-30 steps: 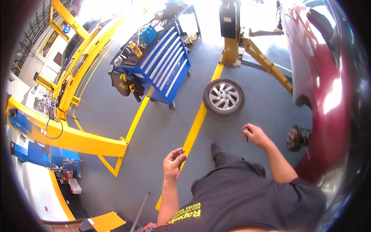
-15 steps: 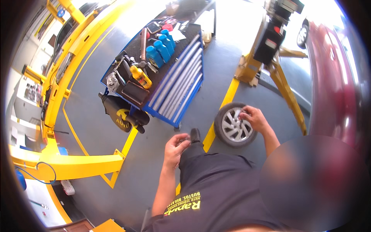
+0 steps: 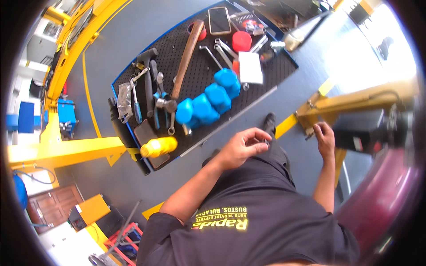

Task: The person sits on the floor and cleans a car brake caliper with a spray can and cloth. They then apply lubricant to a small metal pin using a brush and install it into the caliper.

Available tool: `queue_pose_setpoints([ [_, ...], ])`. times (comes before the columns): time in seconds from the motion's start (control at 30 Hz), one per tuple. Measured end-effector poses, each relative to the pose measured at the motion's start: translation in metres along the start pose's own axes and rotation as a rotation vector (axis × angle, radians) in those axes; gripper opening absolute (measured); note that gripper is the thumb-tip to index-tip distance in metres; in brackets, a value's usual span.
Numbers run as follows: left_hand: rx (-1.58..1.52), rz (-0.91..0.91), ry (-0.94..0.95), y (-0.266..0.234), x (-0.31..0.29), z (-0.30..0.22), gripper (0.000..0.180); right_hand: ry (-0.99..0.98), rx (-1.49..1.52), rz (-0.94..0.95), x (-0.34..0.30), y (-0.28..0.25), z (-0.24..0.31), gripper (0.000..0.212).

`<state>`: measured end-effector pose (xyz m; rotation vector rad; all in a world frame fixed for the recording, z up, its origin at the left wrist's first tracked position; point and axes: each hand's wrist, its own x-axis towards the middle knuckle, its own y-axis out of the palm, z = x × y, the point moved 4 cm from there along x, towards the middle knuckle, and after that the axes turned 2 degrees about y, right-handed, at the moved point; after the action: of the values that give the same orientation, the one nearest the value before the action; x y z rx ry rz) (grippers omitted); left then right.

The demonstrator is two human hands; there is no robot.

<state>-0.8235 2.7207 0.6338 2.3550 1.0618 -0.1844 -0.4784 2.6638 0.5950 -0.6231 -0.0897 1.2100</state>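
My left hand (image 3: 244, 148) is raised in front of my body near the tool cart's (image 3: 262, 91) side edge, its fingers curled with thumb and fingertips close together. A small dark bit shows at those fingertips, too small to name. Off to the right, my right hand (image 3: 325, 139) hangs in the air with bent fingers drawn together; whatever they may hold cannot be made out. Nearest to my left hand on the cart's black perforated top stand several blue bottles (image 3: 205, 107). A yellow bottle (image 3: 159, 146) is at the near left corner, by a dark tray (image 3: 146, 131).
Also on the cart are a wooden-handled hammer (image 3: 188, 57), a black hammer (image 3: 148, 56), pliers (image 3: 161, 95), wrenches (image 3: 226, 48), a phone (image 3: 219, 21), a red cap (image 3: 242, 41) and a white paper (image 3: 250, 67). Yellow lift arms (image 3: 71, 150) flank both sides; a maroon car (image 3: 377, 195) stands right.
I have turned and come closer to the tool cart, which now fills the upper middle. The wheel on the floor has left view. Both hands stay raised, fingers bent.
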Motion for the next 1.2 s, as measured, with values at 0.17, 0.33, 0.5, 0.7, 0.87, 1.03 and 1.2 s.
queue_pose_setpoints([
  [0.17,0.277,-0.220,0.216,0.038,0.058,-0.090,0.031,-0.129,0.223,0.029,0.186,-0.038,0.027,0.037],
  [0.33,0.545,-0.634,0.379,0.000,0.062,-0.224,0.024,-0.175,0.624,0.270,0.340,-0.059,0.135,0.035],
  [0.5,0.879,-1.087,0.203,-0.193,0.079,-0.234,0.031,-0.436,0.049,0.444,0.367,0.031,0.281,0.026],
  [0.7,0.687,-1.124,-0.116,-0.270,0.122,-0.184,0.042,-0.757,-0.292,0.667,0.347,0.148,0.357,0.029],
  [0.87,0.631,-0.971,-0.085,-0.257,0.133,-0.180,0.041,-0.801,-0.349,0.598,0.356,0.232,0.359,0.027],
  [1.03,0.653,-0.848,-0.124,-0.217,0.132,-0.187,0.036,-0.823,-0.432,0.656,0.352,0.273,0.366,0.028],
  [1.2,0.663,-0.751,-0.134,-0.220,0.131,-0.189,0.033,-0.893,-0.557,0.692,0.351,0.292,0.368,0.024],
])
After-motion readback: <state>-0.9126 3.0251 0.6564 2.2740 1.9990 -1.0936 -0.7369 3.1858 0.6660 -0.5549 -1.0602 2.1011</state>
